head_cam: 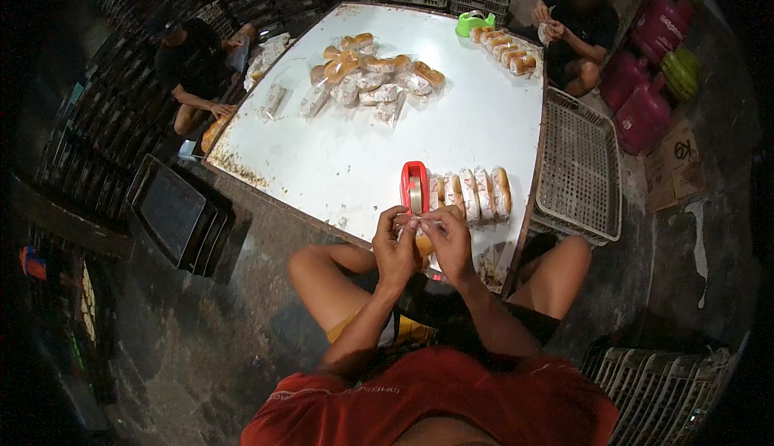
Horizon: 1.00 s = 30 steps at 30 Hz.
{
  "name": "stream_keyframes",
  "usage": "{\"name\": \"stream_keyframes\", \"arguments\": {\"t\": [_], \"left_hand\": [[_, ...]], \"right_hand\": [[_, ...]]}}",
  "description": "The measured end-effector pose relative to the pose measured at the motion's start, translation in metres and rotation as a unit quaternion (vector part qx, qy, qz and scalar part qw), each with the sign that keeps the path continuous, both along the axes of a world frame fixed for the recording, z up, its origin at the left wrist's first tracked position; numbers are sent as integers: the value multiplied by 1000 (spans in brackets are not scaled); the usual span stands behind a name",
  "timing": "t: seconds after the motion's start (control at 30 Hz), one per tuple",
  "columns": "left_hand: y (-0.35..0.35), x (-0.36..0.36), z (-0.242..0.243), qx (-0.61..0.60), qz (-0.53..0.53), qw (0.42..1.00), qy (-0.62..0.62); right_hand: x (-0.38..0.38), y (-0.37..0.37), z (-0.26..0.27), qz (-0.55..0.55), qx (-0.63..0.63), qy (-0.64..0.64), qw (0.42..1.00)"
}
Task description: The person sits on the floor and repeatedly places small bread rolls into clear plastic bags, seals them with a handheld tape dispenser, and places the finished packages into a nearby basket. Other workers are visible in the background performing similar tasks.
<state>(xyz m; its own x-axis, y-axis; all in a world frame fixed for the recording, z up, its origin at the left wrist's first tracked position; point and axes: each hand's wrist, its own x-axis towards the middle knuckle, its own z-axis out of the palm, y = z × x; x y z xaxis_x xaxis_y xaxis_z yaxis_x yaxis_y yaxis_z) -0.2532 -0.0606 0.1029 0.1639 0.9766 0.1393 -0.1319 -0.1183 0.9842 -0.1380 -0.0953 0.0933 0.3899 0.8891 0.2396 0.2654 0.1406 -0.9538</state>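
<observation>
My left hand [393, 243] and my right hand [448, 242] meet at the near edge of the white table [314, 162]. Between them they pinch the gathered end of a plastic bag around a bread roll [424, 245], which my fingers partly hide. Just beyond my fingertips stands a red tape dispenser [415, 186] carrying a roll of clear tape. To its right, several wrapped bread rolls [484, 193] lie side by side in a row.
Bagged rolls [369, 77] form a loose pile mid-table. A green tape dispenser [474, 23] and more rolls [505, 50] sit at the far right. Co-workers sit left [193, 65] and right [580, 29]. Plastic crates [577, 168], black trays [172, 210] and gas cylinders [641, 107] surround the table.
</observation>
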Motion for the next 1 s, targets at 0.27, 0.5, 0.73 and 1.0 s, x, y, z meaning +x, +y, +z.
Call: {"name": "stream_keyframes", "arguments": {"t": [0.27,0.5,0.73,1.0], "left_hand": [[-6,11,-14,34,39,999,0],[-9,-5,-34,-13,135,989,-66],[8,-28,-21,1,146,986,-76],[8,-37,-30,-13,171,985,16]], "right_hand": [[-20,0,-26,-70,47,187,979],[1,21,-68,-91,-61,182,977],[18,52,-137,-27,-169,-68,983],[18,5,-84,82,-261,-95,957]]}}
